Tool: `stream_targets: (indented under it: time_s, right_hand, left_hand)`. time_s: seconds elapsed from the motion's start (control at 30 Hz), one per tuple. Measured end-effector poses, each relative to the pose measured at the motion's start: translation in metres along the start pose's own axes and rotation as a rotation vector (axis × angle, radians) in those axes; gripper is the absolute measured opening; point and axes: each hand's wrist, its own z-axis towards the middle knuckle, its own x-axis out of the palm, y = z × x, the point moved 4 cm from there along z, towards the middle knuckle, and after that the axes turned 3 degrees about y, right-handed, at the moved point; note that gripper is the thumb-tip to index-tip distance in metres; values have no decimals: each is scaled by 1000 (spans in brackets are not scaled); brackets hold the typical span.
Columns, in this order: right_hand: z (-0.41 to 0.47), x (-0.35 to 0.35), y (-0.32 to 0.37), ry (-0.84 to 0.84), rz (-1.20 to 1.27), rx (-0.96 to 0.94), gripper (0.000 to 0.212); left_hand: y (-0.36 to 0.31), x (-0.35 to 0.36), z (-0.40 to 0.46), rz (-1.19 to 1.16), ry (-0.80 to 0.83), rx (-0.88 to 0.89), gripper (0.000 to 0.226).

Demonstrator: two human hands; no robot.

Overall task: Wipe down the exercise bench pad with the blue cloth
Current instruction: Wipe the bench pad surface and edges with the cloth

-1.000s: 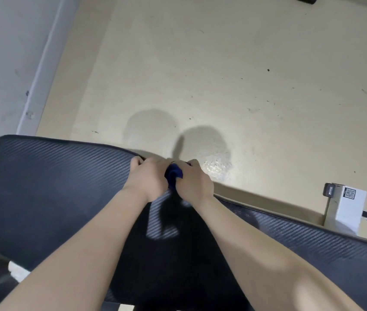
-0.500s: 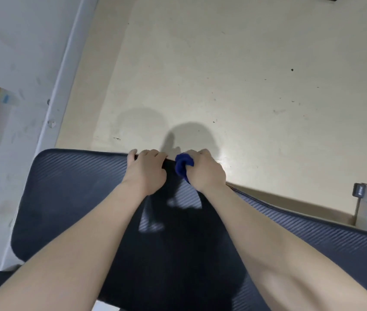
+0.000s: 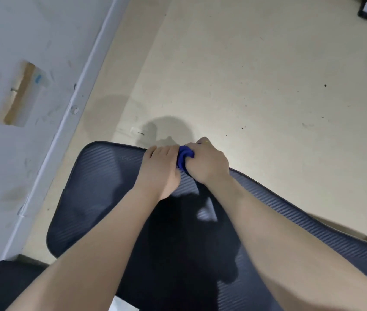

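The bench pad (image 3: 101,187) is seen as a dark, ribbed, rounded-cornered cushion stretched from the lower left of the frame toward the right edge, its far rim running diagonally across the middle. Much of its centre is darkened by shadow. The blue cloth (image 3: 184,158) is bunched into a small crumpled wad (only a deep-blue patch is exposed) at the pad's far rim, just above the centre of the frame, pressed against the pad's edge.
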Motion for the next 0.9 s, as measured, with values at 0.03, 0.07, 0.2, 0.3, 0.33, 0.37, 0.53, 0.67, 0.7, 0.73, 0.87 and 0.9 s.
stream_targets:
  time_s: [0.03,0.07,0.2,0.3,0.33,0.37,0.53,0.67,0.7,0.73,0.87,0.9]
  right_hand:
    - [2,3,4,10,0,-36,28]
    - [2,2,2,20,23,-55,28]
    - [-3,-13,-23,16,28,58,30]
    - [1,-7,1,-16,-122,142,28]
    - [6,0,19,-6,-154,123,29]
    - [12,9,39,9,-165,88,29]
    - [36,44,109,60,-96,-99,30]
    - [31,32,83,68,-109,-57,24]
    - [30,29,80,46,-124,-6,21]
    - [31,28,83,21,-147,39,21]
    - [47,56,137,-21,-233,-28,26]
    - [51,64,154,-19,-241,-83,26]
  left_hand:
    - [5,-2,-1,-35,-30,-9,49]
    - [12,-4,-2,-55,-48,-22,49]
    - [41,-10,-12,-70,-74,-64,47]
    - [61,-15,-16,-114,-114,-85,45]
    - [68,-17,-17,-133,-132,-91,45]
    - [76,-19,-19,-146,-156,-90,46]
    - [119,-27,-34,-201,-230,-200,62]
    - [154,-24,-54,-364,-242,-363,60]
    - [163,-22,-60,-430,-246,-418,55]
    - [170,-20,-65,-491,-250,-469,48]
    - [181,-19,-77,-708,-294,-499,49]
    - [186,-18,-77,-754,-285,-496,52]
